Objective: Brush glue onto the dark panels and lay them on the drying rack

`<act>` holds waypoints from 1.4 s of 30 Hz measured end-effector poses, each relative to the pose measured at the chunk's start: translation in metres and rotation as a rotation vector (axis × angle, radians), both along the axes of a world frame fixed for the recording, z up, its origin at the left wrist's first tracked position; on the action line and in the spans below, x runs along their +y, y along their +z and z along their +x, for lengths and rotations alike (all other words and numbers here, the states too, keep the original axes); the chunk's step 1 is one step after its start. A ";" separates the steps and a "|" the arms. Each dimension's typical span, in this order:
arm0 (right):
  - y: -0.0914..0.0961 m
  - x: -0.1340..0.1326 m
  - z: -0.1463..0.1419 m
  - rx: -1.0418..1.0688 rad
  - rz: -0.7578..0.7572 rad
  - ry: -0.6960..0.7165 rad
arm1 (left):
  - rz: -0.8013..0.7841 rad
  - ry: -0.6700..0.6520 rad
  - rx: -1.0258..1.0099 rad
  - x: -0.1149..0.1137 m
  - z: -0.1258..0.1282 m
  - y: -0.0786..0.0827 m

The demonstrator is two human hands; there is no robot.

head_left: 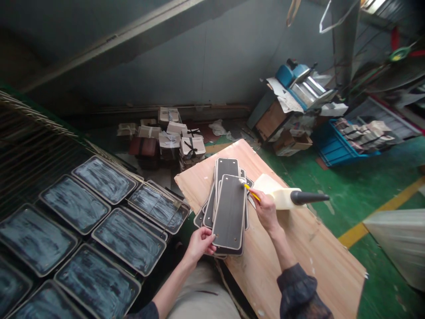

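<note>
One yellow-handled tool [253, 193] is sitting gripped in the right hand [266, 212], the left hand [200, 243] pinching one dark panel [229, 212] topping a stack [209, 212] on one wooden table [282, 252]; one bottle [282, 198] is standing there, eight-plus smeared panels [75, 204] lying left, green floor [358, 190] spreading right.

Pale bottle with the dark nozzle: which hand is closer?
Right. The right hand is just left of the bottle; the left hand is farther left, touching the top panel.

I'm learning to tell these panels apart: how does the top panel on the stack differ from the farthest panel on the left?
The top panel is mostly plain dark; the farthest panel has whitish smears. The left hand holds the top panel's corner; no hand touches the farthest panel. Both have rounded corners and pale borders.
</note>
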State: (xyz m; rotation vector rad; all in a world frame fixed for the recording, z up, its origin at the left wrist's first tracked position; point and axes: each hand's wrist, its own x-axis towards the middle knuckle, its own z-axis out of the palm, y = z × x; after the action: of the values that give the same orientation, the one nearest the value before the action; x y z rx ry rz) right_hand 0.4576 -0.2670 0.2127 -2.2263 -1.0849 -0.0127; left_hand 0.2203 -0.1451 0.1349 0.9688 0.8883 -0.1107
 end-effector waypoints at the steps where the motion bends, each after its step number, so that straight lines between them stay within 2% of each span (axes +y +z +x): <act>1: -0.002 0.005 0.004 -0.004 -0.023 0.005 | -0.005 0.004 -0.005 0.000 0.000 0.000; 4: -0.004 0.010 0.005 -0.013 -0.082 0.010 | -0.016 0.018 -0.008 0.000 0.000 0.002; 7: -0.001 0.001 -0.009 -0.012 -0.143 0.039 | -0.022 0.034 -0.006 0.000 0.000 0.004; 15: 0.025 -0.053 -0.096 0.092 -0.357 0.142 | -0.059 0.074 -0.016 0.005 -0.002 0.006; 18: 0.035 -0.057 -0.123 0.221 -0.366 0.222 | -0.062 0.074 -0.022 0.006 -0.002 0.007; 21: 0.043 -0.047 -0.133 0.378 -0.333 0.313 | -0.058 0.074 -0.020 0.007 -0.002 0.007; 23: 0.045 -0.036 -0.129 0.457 -0.281 0.346 | -0.052 0.070 -0.023 0.007 -0.002 0.007; 26: 0.040 -0.017 -0.108 0.509 -0.189 0.322 | -0.048 0.054 -0.037 0.008 -0.001 0.006; 32: 0.012 0.013 -0.043 0.376 -0.021 0.131 | -0.032 0.042 -0.038 0.008 -0.002 0.006; 36: 0.000 0.027 -0.006 0.275 0.065 0.042 | -0.026 0.042 -0.033 0.008 -0.003 0.006; 39: -0.007 0.041 0.010 0.207 0.088 0.073 | -0.021 0.040 -0.034 0.007 -0.002 0.005; 42: -0.011 0.051 0.012 0.126 0.025 0.163 | -0.016 0.048 -0.027 0.007 -0.002 0.006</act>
State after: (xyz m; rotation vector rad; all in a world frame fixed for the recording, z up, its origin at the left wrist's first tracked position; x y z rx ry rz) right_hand 0.4696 -0.2162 0.2020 -2.0802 -1.1857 0.1797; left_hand 0.2186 -0.1377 0.1406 0.9312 0.8846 -0.0636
